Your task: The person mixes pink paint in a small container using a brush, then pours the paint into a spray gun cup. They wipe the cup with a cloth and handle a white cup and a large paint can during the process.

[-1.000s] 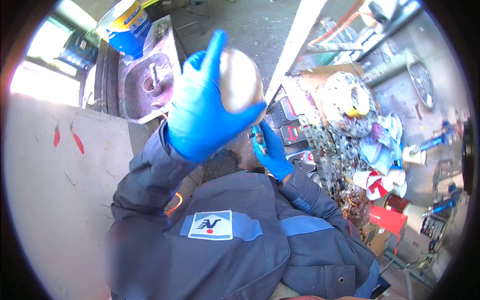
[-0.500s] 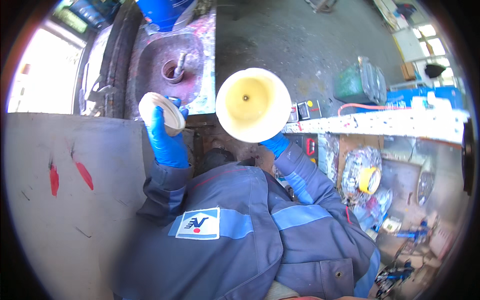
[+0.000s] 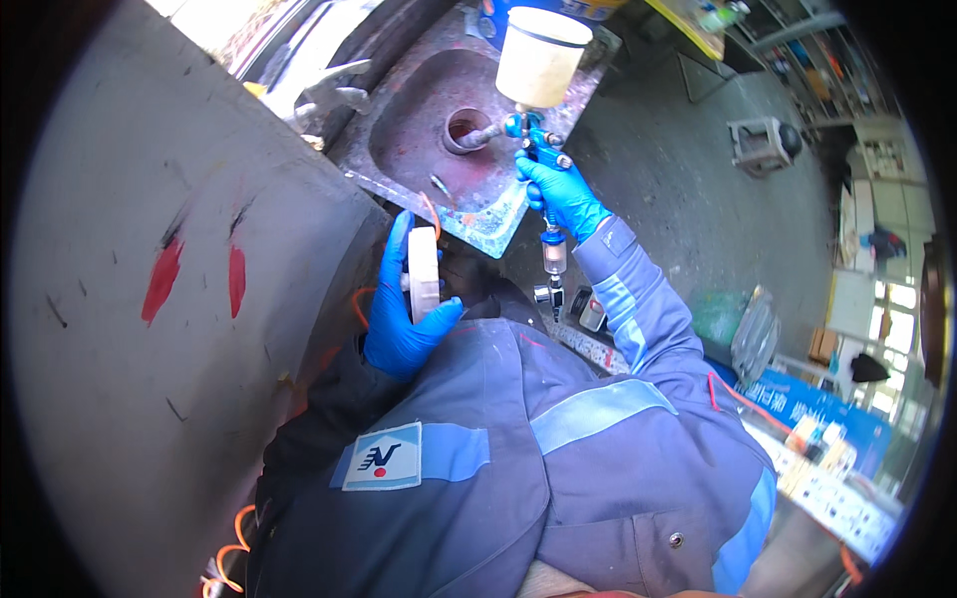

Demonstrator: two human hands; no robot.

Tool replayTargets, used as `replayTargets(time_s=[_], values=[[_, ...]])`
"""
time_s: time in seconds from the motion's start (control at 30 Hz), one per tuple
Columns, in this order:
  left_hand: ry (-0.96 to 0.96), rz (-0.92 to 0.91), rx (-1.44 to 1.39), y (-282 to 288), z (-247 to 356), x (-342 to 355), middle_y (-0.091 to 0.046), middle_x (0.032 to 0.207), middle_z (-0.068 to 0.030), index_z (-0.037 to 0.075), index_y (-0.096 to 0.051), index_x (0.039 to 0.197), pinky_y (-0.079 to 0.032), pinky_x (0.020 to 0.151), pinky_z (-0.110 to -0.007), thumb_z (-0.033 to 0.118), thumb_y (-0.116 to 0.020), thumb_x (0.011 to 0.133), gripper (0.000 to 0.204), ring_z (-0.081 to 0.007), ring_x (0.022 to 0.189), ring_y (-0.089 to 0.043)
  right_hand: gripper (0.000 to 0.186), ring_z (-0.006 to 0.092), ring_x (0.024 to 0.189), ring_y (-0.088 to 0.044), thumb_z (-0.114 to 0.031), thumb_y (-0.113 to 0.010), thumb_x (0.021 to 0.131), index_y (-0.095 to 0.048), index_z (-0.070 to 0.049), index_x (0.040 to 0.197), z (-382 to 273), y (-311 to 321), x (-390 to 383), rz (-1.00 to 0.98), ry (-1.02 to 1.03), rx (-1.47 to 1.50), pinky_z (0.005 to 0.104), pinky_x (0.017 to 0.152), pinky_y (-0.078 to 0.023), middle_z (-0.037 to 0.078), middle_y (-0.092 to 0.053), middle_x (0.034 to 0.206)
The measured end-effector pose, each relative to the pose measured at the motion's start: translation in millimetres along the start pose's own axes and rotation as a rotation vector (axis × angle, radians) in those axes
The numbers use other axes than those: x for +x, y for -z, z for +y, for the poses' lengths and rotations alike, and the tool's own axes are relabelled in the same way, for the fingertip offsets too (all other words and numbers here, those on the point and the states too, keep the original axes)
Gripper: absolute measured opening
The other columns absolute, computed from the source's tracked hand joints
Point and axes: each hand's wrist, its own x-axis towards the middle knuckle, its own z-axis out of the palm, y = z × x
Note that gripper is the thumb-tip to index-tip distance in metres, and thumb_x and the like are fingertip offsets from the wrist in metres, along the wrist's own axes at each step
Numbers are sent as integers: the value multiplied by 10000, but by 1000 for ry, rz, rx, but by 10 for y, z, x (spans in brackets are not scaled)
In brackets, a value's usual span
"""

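In my gloved right hand [image 3: 566, 191] is a blue spray gun [image 3: 538, 143], gripped by its handle. A whitish paint cup [image 3: 543, 62] sits on top of the gun, leaning slightly, its mouth turned upward and away from me. Below the handle hangs a clear air filter with a metal fitting [image 3: 554, 261]. My left hand [image 3: 392, 324], gloved in blue, holds a round white lid [image 3: 425, 267] edge-on, between fingers and thumb, apart from the cup. Behind the gun lies a paint-stained sink [image 3: 384, 130] with a short round tube [image 3: 465, 127] standing in it.
A grey panel with two red paint marks [image 3: 162, 281] fills the left side. An orange hose [image 3: 431, 214] runs by my left hand. On the floor at the far right is a pale stool [image 3: 763, 143]; nearer stands a green bin [image 3: 723, 317]. A blue container [image 3: 488, 22] stands behind the sink.
My view has turned right, toward the sink side. The right hand has raised the spray gun forward beside the sink, showing the cup side-on. The left hand still holds the lid, now turned edge-on.
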Motion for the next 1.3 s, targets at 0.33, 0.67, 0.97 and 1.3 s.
replayTargets(time_s=[0.33, 0.67, 0.97, 1.3], values=[[113, 273, -78, -203, 28, 164, -408, 1403, -114, 89, -144, 1546, -464, 886, -306, 31, -705, 775, 955, -165, 995, -515, 338, 40, 597, -516, -209, -590, 943, -567, -120, 1268, 53, 470, 312, -111, -119, -181, 197, 497, -399, -53, -554, 799], [161, 470, -124, -309, -122, 618, -324, 1507, -75, 95, -186, 1541, -479, 927, -339, 217, -703, 788, 921, -236, 1244, -481, 479, 214, 1112, -591, -110, -621, 923, -472, -19, 1369, 262, 895, -422, -93, 431, -63, 365, 955, -491, 149, -580, 1285], [-44, 282, 130, -616, -205, 886, -216, 1578, -101, 55, -192, 1531, -272, 1145, -380, 238, -666, 829, 867, -233, 1419, -299, 361, 195, 1002, -591, -126, -618, 926, -515, -33, 1260, 154, 1184, -461, -4, 485, -39, 350, 875, -490, 120, -594, 1155], [12, 359, 120, -620, -106, 959, -237, 1569, -117, 61, -199, 1531, -303, 1132, -404, 231, -653, 819, 862, -273, 1405, -319, 235, 174, 879, -591, -144, -615, 930, -562, -48, 1139, -52, 1276, -407, 14, 489, -98, 334, 786, -489, 88, -610, 1010]])
